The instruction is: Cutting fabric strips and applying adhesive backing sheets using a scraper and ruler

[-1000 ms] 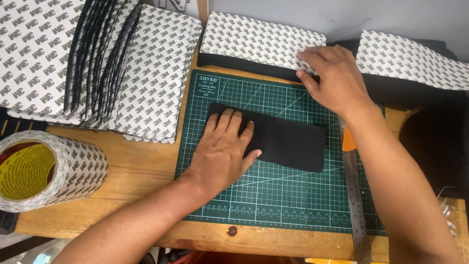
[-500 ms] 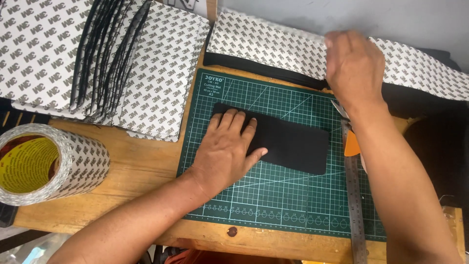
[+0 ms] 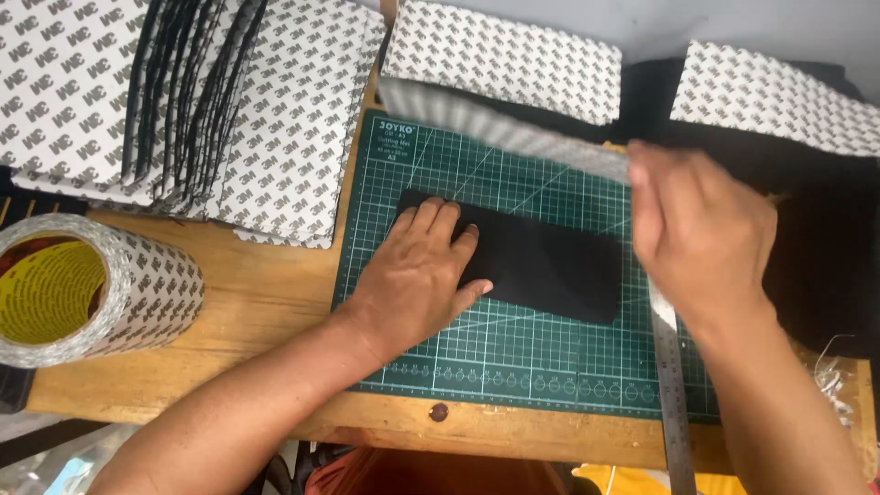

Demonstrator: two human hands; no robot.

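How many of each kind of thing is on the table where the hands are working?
Green cutting mat: 1
Black sheet on the mat: 1
Big tape roll: 1
Metal ruler: 1
Patterned strip in the right hand: 1
Heaps of patterned sheets: 3, too packed to count singly
Total: 8

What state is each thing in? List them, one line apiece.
Left hand: flat, pressing the black sheet.
Black sheet: lying flat on the cutting mat.
Cutting mat: flat on the wooden board.
Right hand: holding a patterned strip, blurred.
Patterned strip: lifted over the mat.
Tape roll: on its side.
Steel ruler: flat, at the mat's right edge.
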